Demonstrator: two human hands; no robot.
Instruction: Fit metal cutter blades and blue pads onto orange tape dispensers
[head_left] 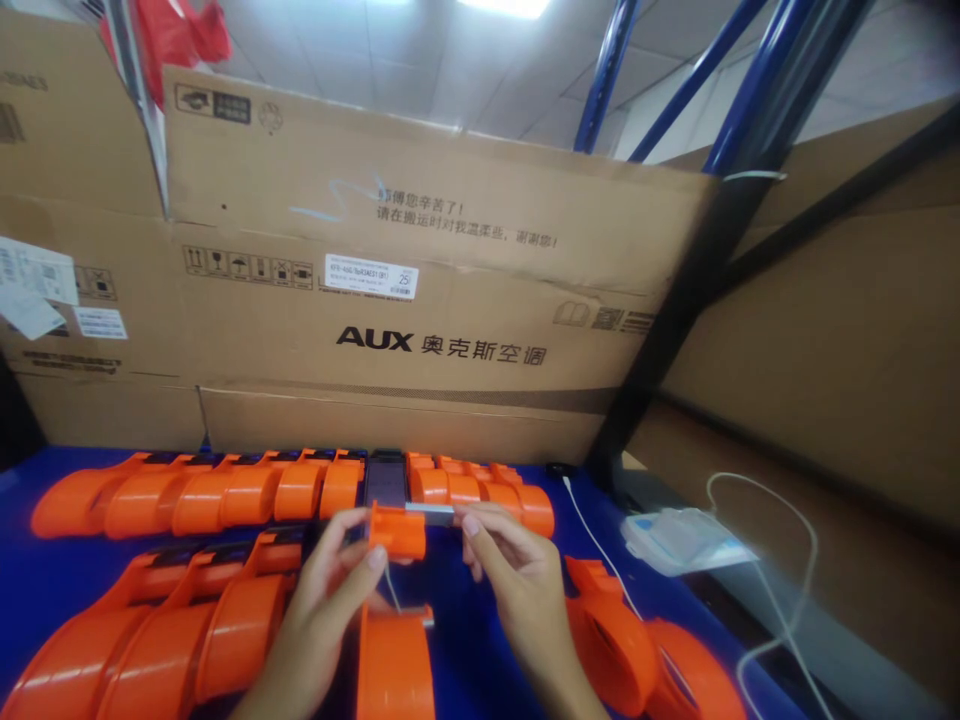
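My left hand (330, 590) pinches a small orange plastic part (397, 530) held up over the blue table (45, 580). My right hand (510, 570) grips the grey metal strip (429, 513) that sticks out of that part's right side. Just below the hands an orange tape dispenser body (396, 660) stands on edge. Both hands are closed on the piece between them.
Rows of orange dispenser bodies (225, 495) lie at the back, more at the lower left (150, 640) and lower right (645, 650). A dark phone (386, 480) lies among them. A cardboard wall (420, 290) rises behind. A white cable (772, 560) and a packet (679, 538) lie to the right.
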